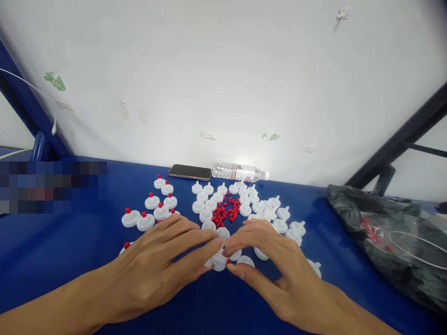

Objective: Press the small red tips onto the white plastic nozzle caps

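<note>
My left hand [153, 265] pinches a white round cap with a spout [219, 262] at the centre front. My right hand [279, 265] holds a small red piece [228, 263] between thumb and forefinger, close beside that cap. Beyond my hands lies a heap of loose red pieces [223, 213]. White spouted caps without red tips [206, 215] surround the heap on both sides. On the left stand several white caps topped with red tips [152, 201], some partly hidden behind my left hand.
At the wall lie a dark phone [189, 172] and a clear plastic bottle [239, 171] on the blue table [87, 209]. A black plastic bag [370, 251] with red pieces spreads over the right side. Blue frame bars rise at both sides; a white cable hangs left.
</note>
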Tool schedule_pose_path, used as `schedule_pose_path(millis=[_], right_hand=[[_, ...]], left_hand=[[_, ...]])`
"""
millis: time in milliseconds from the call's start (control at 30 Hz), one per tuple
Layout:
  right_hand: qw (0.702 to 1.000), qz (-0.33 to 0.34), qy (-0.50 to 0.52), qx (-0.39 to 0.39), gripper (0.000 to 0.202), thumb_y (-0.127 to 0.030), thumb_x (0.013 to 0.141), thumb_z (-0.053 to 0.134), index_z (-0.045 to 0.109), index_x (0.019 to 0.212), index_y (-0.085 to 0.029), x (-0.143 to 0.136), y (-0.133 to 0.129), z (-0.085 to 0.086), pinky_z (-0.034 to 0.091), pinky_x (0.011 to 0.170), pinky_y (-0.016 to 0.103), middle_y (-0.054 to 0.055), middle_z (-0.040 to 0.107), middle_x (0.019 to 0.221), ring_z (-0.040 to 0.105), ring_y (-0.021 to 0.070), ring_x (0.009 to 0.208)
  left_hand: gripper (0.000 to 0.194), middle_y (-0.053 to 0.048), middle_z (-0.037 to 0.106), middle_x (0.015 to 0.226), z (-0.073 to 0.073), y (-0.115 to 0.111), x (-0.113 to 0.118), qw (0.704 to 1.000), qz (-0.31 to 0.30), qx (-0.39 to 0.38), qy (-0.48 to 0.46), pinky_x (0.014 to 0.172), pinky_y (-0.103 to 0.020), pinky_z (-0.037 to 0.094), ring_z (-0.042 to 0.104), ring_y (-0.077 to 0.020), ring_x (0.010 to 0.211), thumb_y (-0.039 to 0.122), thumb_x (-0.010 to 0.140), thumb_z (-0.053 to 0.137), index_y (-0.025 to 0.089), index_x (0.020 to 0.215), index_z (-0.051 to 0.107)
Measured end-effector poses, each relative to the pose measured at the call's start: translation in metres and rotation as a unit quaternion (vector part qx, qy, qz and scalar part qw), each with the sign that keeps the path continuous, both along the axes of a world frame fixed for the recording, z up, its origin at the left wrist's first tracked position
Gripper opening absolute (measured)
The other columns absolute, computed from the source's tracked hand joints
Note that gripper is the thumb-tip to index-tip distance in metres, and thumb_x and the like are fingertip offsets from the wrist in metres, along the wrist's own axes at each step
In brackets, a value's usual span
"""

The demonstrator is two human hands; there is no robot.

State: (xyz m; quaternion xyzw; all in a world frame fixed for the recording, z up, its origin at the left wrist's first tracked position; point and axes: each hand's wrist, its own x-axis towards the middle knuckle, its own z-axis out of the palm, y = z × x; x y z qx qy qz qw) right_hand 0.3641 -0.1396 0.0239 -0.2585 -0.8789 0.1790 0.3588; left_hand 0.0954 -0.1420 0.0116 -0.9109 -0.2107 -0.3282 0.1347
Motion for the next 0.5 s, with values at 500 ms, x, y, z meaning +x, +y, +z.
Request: schedule_pose_path(millis=[500], right_hand=[[0.992, 0.092, -0.069, -0.052, 0.039, -0.029, 0.105, 0.059, 0.059, 0.144, -0.034, 0.001, -0.024, 0.025, 0.060, 0.097, 0.021, 0.000, 0.081, 0.117, 0.077, 0.0153, 0.108]], left_hand=[[0.055, 0.011, 0.078, 0.085, -0.033, -0.047, 0.016, 0.979, 0.050, -0.069, -0.186, 0.085, -0.036, 0.068, 0.072, -0.0166, 0.079, 0.010, 0.089, 0.073, 0.036, 0.136, 0.060]])
